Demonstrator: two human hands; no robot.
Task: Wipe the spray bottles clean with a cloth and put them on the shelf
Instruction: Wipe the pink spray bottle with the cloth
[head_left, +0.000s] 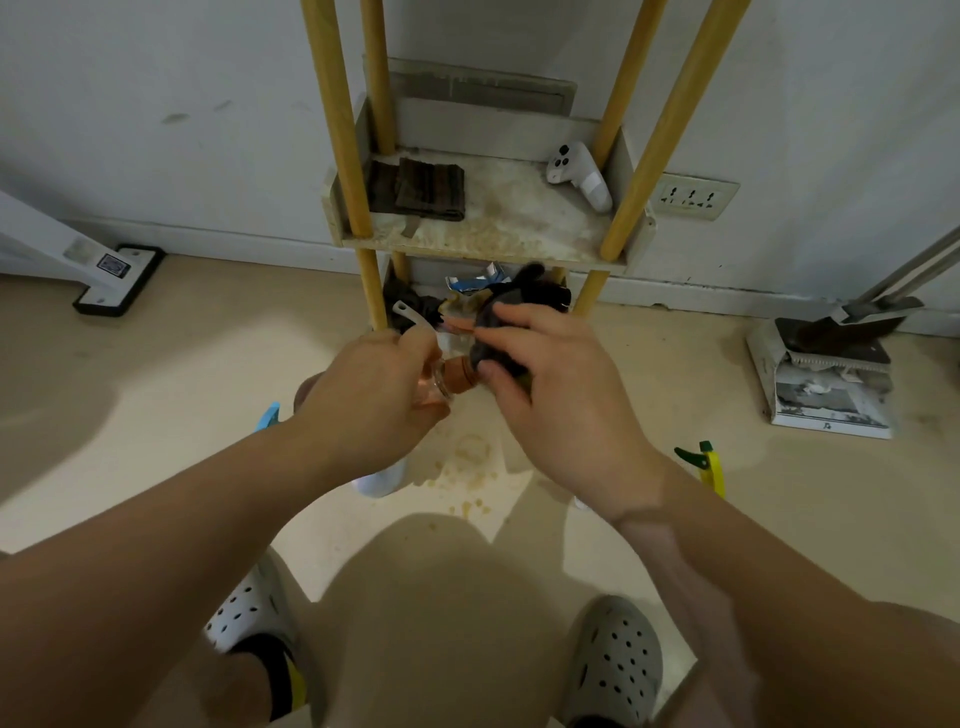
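Just in front of the shelf (467, 250), my left hand (374, 395) curls round the clear spray bottle (453, 376). My right hand (550, 384) pinches the dark cloth (511, 306) against its head. I think I should turn the bottle slowly, so the cloth reaches every side. The shelf has bare room between the folded towel (428, 189) and the white controller (579, 176). I must pass carefully between the yellow posts (340, 130).

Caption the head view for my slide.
Left hand holds a clear spray bottle while right hand wipes it with a dark cloth.
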